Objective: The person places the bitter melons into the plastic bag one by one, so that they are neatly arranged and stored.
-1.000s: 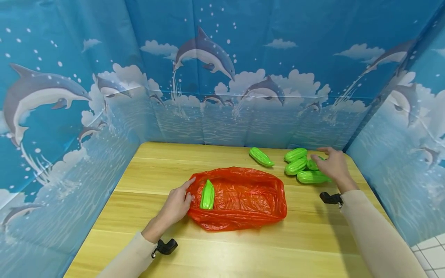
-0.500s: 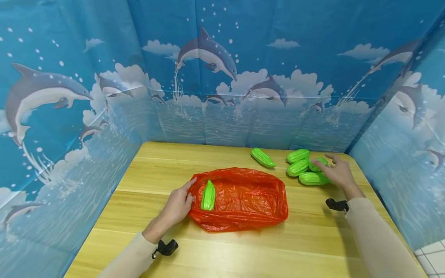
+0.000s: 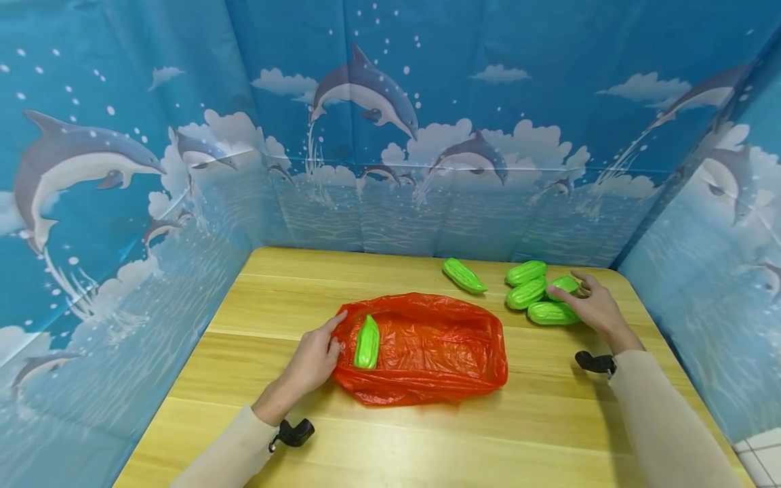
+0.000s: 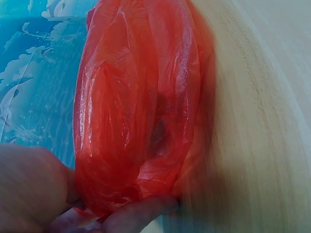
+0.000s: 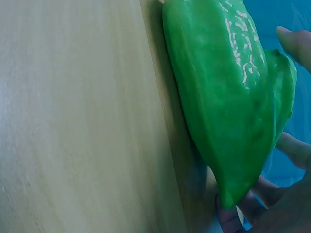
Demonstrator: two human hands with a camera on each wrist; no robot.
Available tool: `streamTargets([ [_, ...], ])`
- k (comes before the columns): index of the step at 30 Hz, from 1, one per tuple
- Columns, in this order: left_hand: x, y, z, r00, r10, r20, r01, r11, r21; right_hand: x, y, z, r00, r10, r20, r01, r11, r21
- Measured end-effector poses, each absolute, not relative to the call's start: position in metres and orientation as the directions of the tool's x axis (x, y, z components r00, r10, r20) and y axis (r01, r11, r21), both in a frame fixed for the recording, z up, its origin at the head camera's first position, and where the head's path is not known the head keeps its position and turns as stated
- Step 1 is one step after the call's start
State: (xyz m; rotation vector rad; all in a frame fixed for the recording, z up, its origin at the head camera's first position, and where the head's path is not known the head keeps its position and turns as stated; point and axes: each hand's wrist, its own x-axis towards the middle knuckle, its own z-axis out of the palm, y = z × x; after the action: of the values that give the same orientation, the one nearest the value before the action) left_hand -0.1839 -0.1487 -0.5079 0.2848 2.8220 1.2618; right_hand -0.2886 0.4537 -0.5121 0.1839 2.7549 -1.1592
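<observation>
My left hand (image 3: 311,359) grips the left end of a red plastic bag (image 3: 427,390), which is spread open in a long boat shape. Its thumb and fingers pinch the bag's edge in the left wrist view. Inside the bag, at the left, lies one bright green ribbed bitter melon (image 3: 367,344). Over at the right, my right hand (image 3: 598,310) reaches around the rearmost-right bitter melon (image 3: 563,287) of a small pile, thumb and fingers spread apart. A nearer bitter melon (image 5: 218,97) fills much of the right wrist view and partly hides the one behind.
Other bitter melons (image 3: 526,272) lie bunched beside the right hand. One more bitter melon (image 3: 464,276) rests apart at the table's back edge. The wooden table (image 3: 427,447) meets a blue dolphin-print curtain (image 3: 390,203) behind and at both sides.
My right hand has drawn slightly toward me and to the right, uncovering more of the bitter melon beneath it. The left hand keeps its grip on the bag.
</observation>
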Motion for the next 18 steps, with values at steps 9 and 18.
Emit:
streamTargets([
  [9, -0.1836, -0.1479, -0.5080, -0.982, 0.184, 0.032, 0.146, 0.654, 0.742, -0.2891, 0.4550, -0.5201, -0.986, 0.054, -0.160, 0.152, 0.696, -0.702],
  [18, -0.1839, -0.1480, -0.5093, -0.983, 0.176, 0.045, 0.153, 0.668, 0.729, -0.2884, 0.4534, -0.5219, -0.985, 0.076, -0.154, 0.165, 0.673, -0.721],
])
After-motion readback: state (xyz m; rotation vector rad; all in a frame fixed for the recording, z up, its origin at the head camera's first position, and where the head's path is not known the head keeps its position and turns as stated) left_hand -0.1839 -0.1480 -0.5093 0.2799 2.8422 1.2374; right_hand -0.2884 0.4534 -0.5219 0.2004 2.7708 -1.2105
